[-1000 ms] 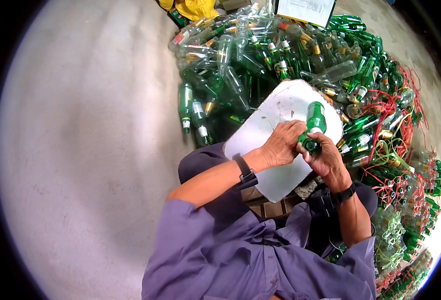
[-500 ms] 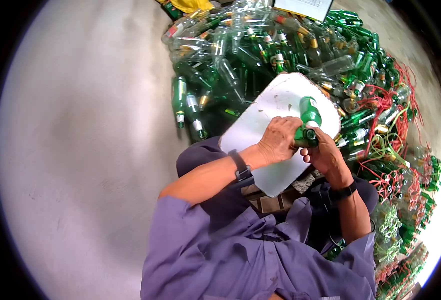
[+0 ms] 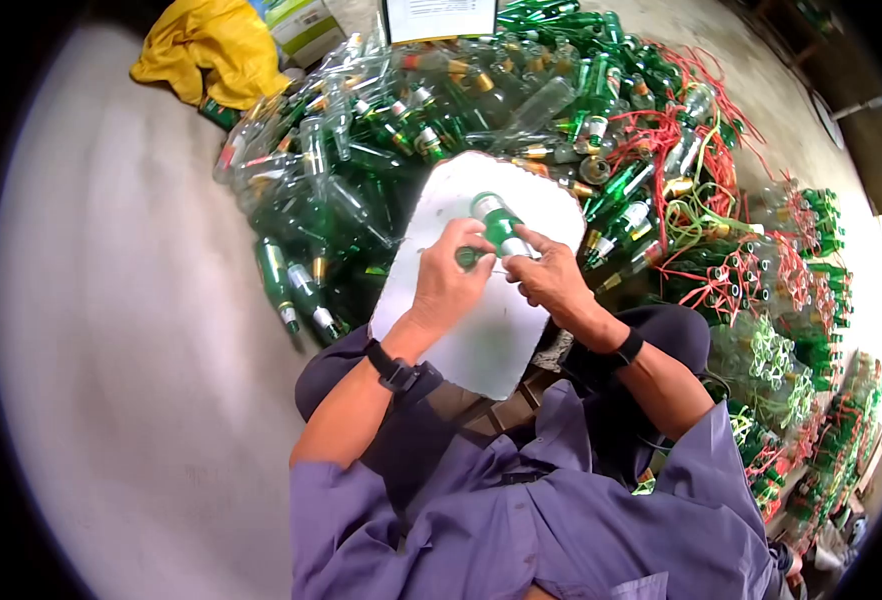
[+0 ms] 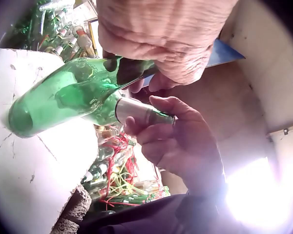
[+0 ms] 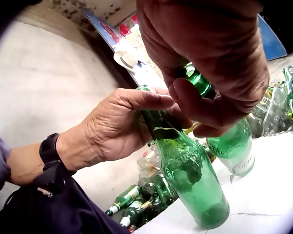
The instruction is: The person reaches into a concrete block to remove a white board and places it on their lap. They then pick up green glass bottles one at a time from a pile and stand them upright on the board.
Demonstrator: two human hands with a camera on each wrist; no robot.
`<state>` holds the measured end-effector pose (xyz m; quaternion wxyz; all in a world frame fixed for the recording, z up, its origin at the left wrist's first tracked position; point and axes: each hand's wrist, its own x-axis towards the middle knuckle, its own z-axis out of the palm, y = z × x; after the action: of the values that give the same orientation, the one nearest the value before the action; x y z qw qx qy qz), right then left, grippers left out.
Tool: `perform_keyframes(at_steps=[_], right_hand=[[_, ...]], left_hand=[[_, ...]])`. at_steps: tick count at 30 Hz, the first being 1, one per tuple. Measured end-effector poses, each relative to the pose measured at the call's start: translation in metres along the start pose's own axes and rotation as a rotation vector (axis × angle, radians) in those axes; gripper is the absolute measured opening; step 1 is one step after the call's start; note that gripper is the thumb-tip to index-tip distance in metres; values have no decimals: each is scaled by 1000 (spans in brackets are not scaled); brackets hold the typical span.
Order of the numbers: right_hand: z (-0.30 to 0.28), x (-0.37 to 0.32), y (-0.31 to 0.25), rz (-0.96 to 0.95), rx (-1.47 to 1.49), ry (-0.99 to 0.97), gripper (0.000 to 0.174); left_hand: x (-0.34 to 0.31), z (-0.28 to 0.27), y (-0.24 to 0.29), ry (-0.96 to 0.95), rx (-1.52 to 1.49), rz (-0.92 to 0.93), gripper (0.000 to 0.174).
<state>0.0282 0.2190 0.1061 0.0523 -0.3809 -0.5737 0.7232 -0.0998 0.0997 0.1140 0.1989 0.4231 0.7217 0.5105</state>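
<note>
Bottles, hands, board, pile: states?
Board, flat, scratched.
Front bottle (right wrist view), empty, tilted, base on board.
Rear bottle, labelled, held over board.
Left hand, grips front bottle's neck.
Right hand, grips rear bottle's neck.
Pile, bottles lying loose on floor.

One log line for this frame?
left hand: grips embossed green bottle neck | right hand: grips labelled green bottle neck | bases: on white board | around: bottle pile

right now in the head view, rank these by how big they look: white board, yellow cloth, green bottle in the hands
1. white board
2. yellow cloth, though it lies farther from the camera
3. green bottle, held by the left hand and right hand
</note>
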Motion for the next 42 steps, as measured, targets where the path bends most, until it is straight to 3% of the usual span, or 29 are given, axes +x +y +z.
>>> perform_keyframes(at_steps=[3, 5, 8, 11, 12, 16, 22, 24, 31, 33, 39, 42], right_hand=[[1, 1, 0, -67, 27, -36, 65], [1, -3, -8, -57, -1, -59, 67], [8, 0, -5, -195, -19, -32, 67], [10, -3, -11, -221, 23, -63, 70], [7, -1, -9, -149, 33, -110, 74], [7, 1, -7, -156, 58, -125, 75], [13, 9, -3, -283, -7, -157, 64], [13, 19, 4, -525, -247, -91, 57], [12, 32, -1, -710, -614, -10, 41], [15, 33, 0, -850, -776, 86, 36], [13, 37, -11, -810, -980, 35, 33], [13, 42, -23, -762, -1011, 34, 31]], left_hand=[[2, -3, 5, -67, -32, -65, 27], [4, 0, 6, -63, -24, -12, 26], [4, -12, 8, -204, -37, -61, 44], [4, -11, 8, -231, -66, -74, 50], [4, -12, 9, -234, -66, -74, 50], [8, -15, 10, -209, 56, 70, 49], [7, -13, -3, -103, 109, 127, 45], [6, -13, -2, -89, 128, 137, 45], [4, -18, -4, -86, 113, 91, 45], [3, -21, -3, -80, 106, 88, 45], [-2, -23, -6, -86, 168, 98, 47], [-5, -21, -4, -37, 143, 7, 43]])
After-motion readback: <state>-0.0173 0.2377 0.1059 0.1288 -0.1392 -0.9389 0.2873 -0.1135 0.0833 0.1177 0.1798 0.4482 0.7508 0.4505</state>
